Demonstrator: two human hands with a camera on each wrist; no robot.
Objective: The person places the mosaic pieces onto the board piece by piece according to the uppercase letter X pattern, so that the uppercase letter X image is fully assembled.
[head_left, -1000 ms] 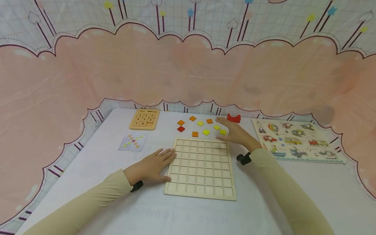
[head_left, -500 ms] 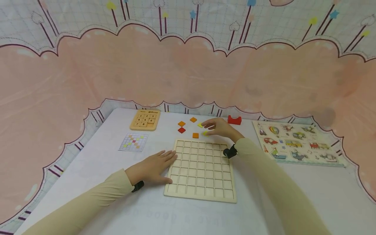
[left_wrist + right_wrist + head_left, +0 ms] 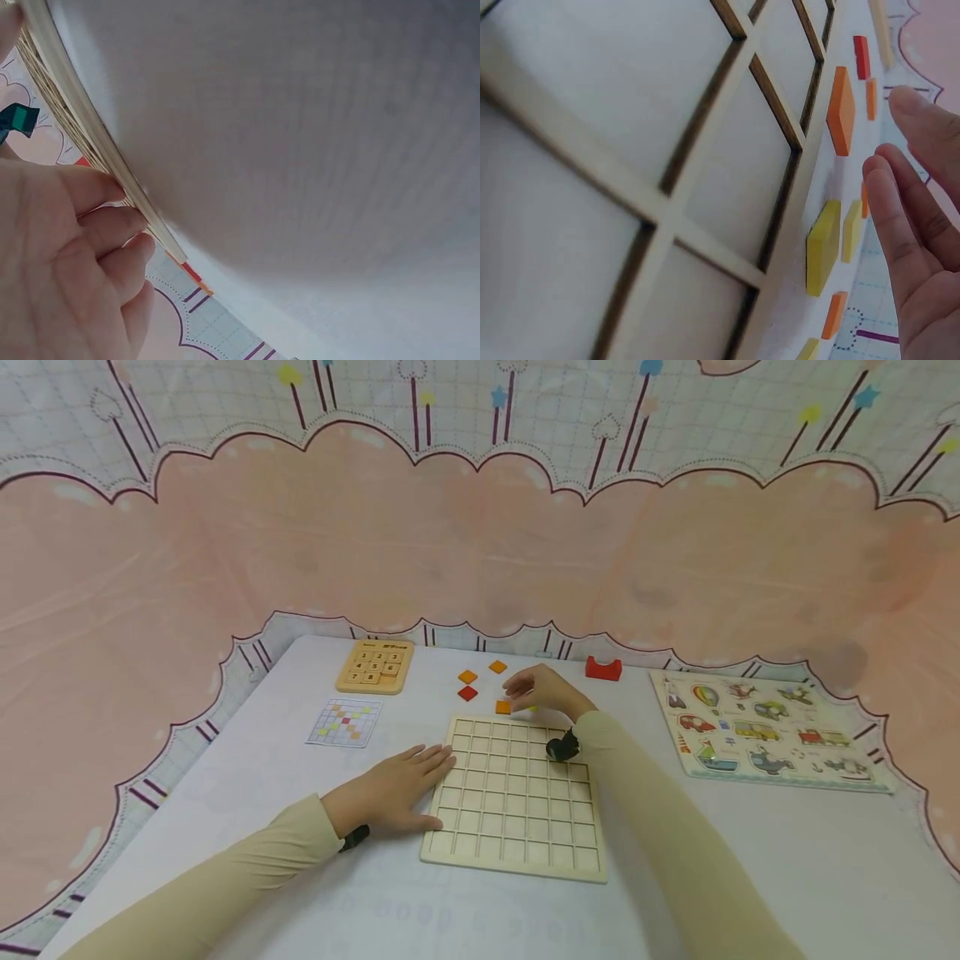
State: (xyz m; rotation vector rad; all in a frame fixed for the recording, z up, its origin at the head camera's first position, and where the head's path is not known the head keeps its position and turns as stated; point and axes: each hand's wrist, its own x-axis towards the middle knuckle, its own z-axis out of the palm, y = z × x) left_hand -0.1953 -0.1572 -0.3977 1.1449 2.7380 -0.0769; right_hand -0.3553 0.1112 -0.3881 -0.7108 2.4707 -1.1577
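Observation:
A wooden grid board [image 3: 517, 810] lies flat on the white table. My left hand [image 3: 386, 789] rests at its left edge, fingers spread; the left wrist view shows the fingertips against the board's side [image 3: 105, 150]. Beyond the far edge hovers my right hand [image 3: 553, 691], its loosely bent fingers near an orange tile [image 3: 502, 707]. In the right wrist view the thumb and fingertips stand apart with nothing between them. A yellow tile [image 3: 823, 247] lies near that hand, mostly hidden by it in the head view. A red tile [image 3: 468, 693] and orange tiles [image 3: 468, 677] lie further left.
A small pattern card [image 3: 345, 722] lies left of the board, with a wooden number puzzle [image 3: 374, 667] behind it. A red notched block [image 3: 603, 669] stands at the back. On the right lies a picture puzzle board [image 3: 772, 731] with vehicles.
My right hand has moved left over the tiles, from the yellow ones at the right toward the orange one. The left hand stays at the board's edge.

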